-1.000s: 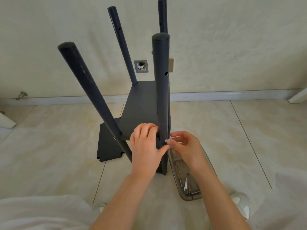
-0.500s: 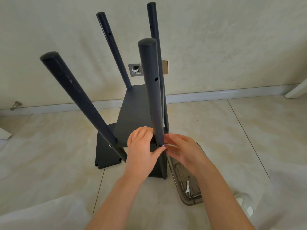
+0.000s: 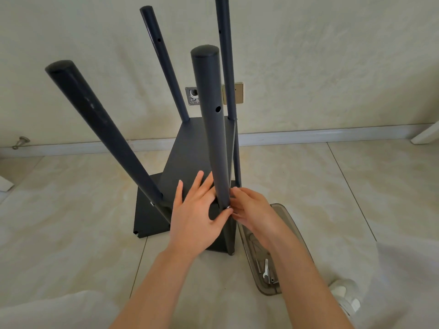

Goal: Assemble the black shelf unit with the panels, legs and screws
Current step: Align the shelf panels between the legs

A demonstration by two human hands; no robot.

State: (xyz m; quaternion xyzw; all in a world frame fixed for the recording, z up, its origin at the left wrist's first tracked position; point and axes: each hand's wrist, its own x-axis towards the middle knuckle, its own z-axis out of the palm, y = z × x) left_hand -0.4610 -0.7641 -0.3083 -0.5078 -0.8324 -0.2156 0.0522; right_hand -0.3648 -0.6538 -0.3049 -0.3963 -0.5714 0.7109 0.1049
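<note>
— What sort of place is this?

— A room in a home, by the look of it. The floor (image 3: 308,186) is laid with large glossy beige tiles, veined like marble, with thin grout lines between them.

— And the wall?

— The wall (image 3: 332,55) is plain cream, with a white skirting board (image 3: 308,136) along its foot. 2 fittings sit low on it: a gold cover plate (image 3: 238,93) and, near it, an open metal wall box (image 3: 193,96) with white cable inside. A small metal door stop (image 3: 21,141) sits by the skirting at the far left.
</note>
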